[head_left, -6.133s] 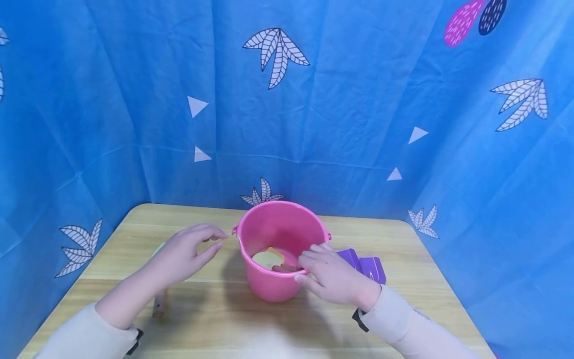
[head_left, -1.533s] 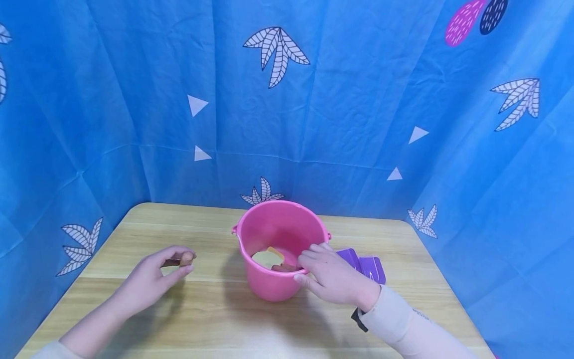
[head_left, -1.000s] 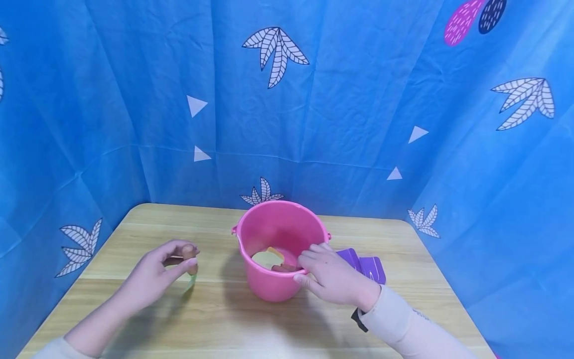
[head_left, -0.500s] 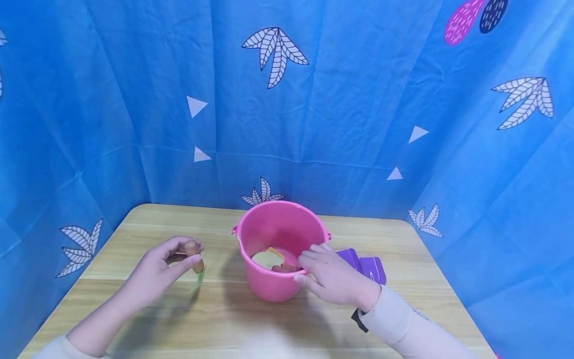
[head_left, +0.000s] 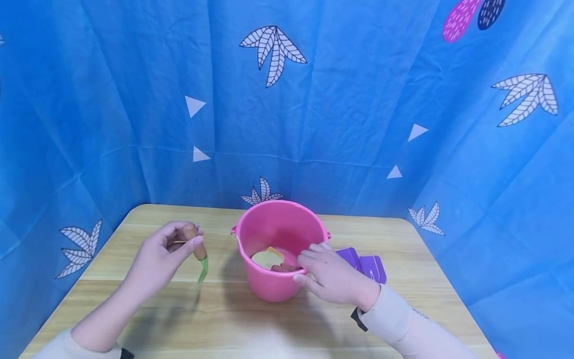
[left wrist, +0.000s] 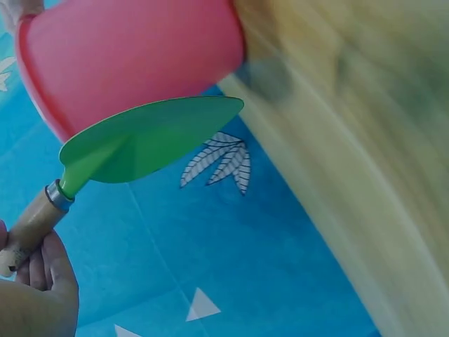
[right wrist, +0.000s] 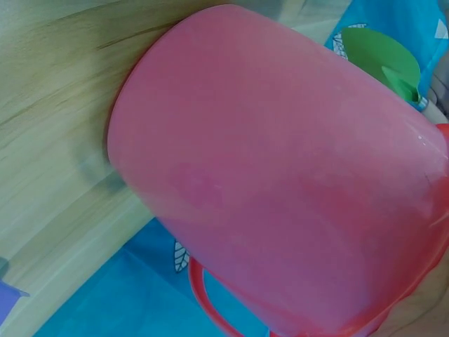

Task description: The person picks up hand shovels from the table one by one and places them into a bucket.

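Observation:
My left hand (head_left: 157, 259) pinches the wooden handle of a garden trowel (left wrist: 151, 140) between thumb and fingers, left of the bucket. The green blade points down, above the table; in the head view it shows edge-on. A pink bucket (head_left: 269, 289) stands upright in the middle. My right hand (head_left: 332, 274) grips its near right rim, fingers over the inside and thumb outside. Inside lie a pale yellow-green piece (head_left: 267, 258) and a brown wooden handle (head_left: 283, 268), partly hidden by the wall. In the right wrist view the bucket fills most of the picture.
Two flat purple pieces (head_left: 372, 268) lie on the table right of the bucket, partly behind my right hand. The light wooden table (head_left: 251, 334) ends at a blue patterned curtain (head_left: 350, 99) at the back and sides. The bucket's handle (right wrist: 203, 298) hangs down behind it.
My left hand, seen without anything in its fingers in the oldest frame, has since taken up the trowel from the left. Lately it has risen, tipping the blade downward. My right hand stays on the rim.

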Demonstrator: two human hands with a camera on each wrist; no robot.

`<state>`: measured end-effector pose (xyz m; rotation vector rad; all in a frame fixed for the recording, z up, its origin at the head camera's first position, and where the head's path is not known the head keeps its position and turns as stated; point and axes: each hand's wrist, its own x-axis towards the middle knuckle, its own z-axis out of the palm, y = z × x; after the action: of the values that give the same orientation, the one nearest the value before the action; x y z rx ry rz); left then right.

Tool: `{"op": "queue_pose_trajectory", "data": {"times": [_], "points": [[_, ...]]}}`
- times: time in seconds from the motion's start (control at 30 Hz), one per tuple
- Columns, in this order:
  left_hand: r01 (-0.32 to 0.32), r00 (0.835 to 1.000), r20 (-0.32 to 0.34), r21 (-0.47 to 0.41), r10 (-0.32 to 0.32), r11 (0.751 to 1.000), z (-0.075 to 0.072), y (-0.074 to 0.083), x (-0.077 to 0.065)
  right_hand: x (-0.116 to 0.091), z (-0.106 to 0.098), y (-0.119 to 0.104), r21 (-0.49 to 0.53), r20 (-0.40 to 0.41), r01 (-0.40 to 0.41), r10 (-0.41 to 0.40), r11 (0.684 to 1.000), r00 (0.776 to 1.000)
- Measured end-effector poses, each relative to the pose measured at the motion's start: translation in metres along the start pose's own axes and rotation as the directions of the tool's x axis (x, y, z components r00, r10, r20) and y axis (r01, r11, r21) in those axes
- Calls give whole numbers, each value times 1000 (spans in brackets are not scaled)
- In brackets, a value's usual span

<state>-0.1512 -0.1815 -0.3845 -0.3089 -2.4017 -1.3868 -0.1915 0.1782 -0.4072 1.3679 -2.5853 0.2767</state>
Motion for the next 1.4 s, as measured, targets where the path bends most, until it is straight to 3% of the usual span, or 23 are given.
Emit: {"op": "queue_pose_trajectory", "data": {"times": [0.7,0.9,1.4], "points": [[11,994,-105,-64,-17,998,-5,52,26,0,-3,-2,3,27,-12,12,1000,1000],[-27,990,-141,-63,18,998,-4,67,34,1,-3,-2,6,27,-12,12,1000,1000],[-130,977,-189,-161,99,978,0,96,49,1,-5,-4,10,28,-14,14,1000,999]]}}
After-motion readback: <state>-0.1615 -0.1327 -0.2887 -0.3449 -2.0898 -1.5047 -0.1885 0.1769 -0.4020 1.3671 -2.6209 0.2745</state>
